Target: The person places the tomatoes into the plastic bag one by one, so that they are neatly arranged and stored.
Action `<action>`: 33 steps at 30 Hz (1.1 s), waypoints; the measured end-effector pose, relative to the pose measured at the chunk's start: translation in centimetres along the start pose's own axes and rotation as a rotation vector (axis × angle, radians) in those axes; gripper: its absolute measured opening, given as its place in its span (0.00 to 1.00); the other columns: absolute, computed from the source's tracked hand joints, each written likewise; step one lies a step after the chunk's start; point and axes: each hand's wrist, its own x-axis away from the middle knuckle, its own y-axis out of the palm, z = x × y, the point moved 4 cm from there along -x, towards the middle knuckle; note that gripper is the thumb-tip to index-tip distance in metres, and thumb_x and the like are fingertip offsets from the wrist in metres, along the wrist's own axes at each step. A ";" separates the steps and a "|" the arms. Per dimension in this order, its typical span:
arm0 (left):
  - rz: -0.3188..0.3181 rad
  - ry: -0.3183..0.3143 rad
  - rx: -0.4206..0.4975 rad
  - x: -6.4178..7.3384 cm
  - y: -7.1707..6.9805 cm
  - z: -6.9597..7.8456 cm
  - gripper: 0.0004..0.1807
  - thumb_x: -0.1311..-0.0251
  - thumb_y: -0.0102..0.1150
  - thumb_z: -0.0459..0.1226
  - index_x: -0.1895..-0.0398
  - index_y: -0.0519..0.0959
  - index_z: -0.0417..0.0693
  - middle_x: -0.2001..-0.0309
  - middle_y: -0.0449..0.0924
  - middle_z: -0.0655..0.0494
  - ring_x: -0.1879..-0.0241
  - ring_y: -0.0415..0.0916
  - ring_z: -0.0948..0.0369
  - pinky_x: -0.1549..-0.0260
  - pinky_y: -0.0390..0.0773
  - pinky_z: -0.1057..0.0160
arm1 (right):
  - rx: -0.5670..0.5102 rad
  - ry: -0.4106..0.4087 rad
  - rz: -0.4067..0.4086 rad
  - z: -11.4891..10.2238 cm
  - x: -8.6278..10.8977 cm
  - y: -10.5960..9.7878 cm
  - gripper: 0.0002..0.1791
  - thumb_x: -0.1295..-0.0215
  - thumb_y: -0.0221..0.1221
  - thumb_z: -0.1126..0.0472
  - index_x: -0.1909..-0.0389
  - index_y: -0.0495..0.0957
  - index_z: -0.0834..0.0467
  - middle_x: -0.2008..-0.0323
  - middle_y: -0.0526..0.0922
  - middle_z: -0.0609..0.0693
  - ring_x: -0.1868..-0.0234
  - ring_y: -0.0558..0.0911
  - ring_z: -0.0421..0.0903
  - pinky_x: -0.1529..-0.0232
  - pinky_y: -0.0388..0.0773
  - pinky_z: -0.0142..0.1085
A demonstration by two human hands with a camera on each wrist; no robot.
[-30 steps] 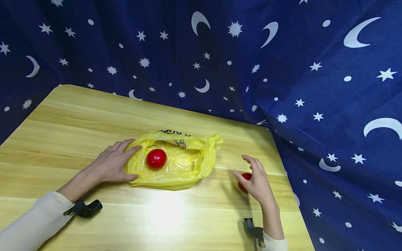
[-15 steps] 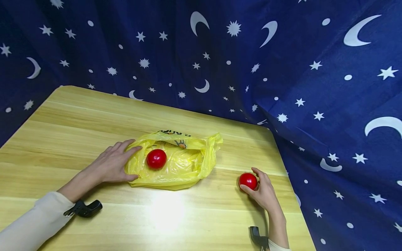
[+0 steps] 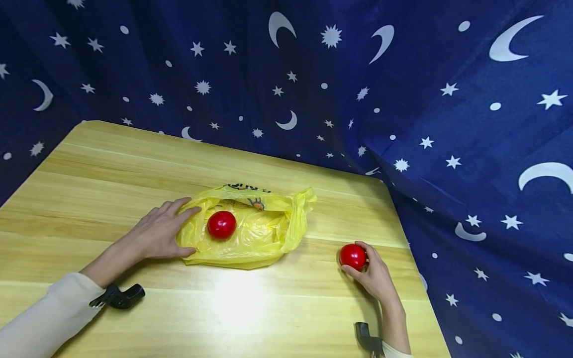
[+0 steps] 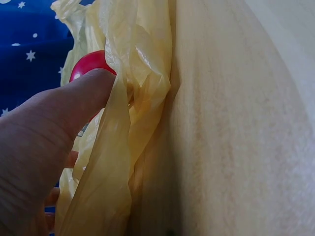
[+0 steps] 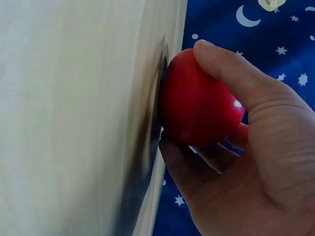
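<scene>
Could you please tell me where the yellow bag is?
In the head view, the yellow bag lies on the table, between the left hand at its left end and the right hand.

Glossy, crinkled plastic bag (image 3: 258, 241)

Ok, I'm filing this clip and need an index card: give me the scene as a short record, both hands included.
left hand: fingers spread at the left end of a crumpled yellow plastic bag, touching it
right hand: thumb and fingers round a glossy red ball-shaped object
inside bag: a second glossy red ball-shaped object, toward the left end
bag mouth: open
surface: pale wood-grain table
backdrop: dark blue cloth with white moons and stars
unclear: whether the right hand's object touches the table
</scene>
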 end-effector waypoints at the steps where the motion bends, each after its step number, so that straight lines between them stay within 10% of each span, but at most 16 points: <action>1: 0.002 -0.001 0.000 0.0 0.0 0.0 0.52 0.69 0.61 0.66 0.37 0.60 0.54 0.36 0.53 0.43 0.46 0.60 0.44 0.57 0.65 0.36 | -0.004 -0.002 -0.001 0.0 0.0 0.0 0.41 0.58 0.67 0.45 0.42 0.62 0.51 0.53 0.71 0.54 0.63 0.71 0.49 0.65 0.69 0.41; 22: 0.009 -0.001 0.014 0.2 -0.1 0.1 0.52 0.69 0.61 0.65 0.37 0.61 0.53 0.37 0.53 0.43 0.46 0.60 0.44 0.58 0.64 0.35 | -0.032 0.026 -0.056 -0.4 0.1 0.3 0.40 0.60 0.66 0.41 0.44 0.64 0.51 0.53 0.73 0.56 0.62 0.74 0.49 0.65 0.74 0.39; 33: 0.025 -0.008 0.016 0.1 -0.1 0.0 0.51 0.71 0.62 0.65 0.39 0.63 0.53 0.37 0.55 0.44 0.46 0.61 0.45 0.57 0.66 0.38 | -0.115 -0.105 -0.076 -5.2 0.0 -0.4 0.39 0.61 0.66 0.40 0.46 0.66 0.47 0.53 0.74 0.48 0.59 0.76 0.44 0.63 0.77 0.38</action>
